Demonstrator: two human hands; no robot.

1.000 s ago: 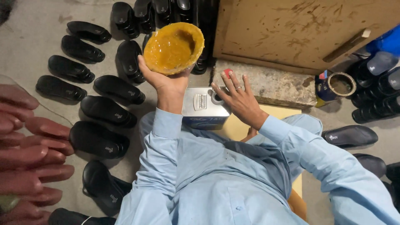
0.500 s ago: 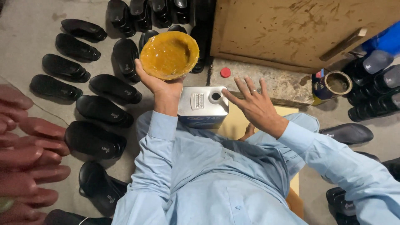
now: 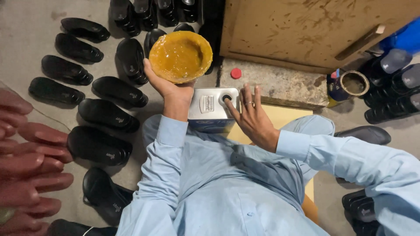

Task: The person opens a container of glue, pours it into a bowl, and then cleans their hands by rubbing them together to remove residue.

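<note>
Bowl tilted, mouth upward toward camera, cupped in left hand, right hand open over can

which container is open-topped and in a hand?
The yellow bowl, held up by the left hand. The silver can sits low under the right hand; the round tin stands untouched.

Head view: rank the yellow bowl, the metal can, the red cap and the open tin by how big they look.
1. yellow bowl and metal can, unsure: the can is partly hidden by arms, and the left hand holds the bowl raised, nearer the camera
2. open tin
3. red cap
</note>
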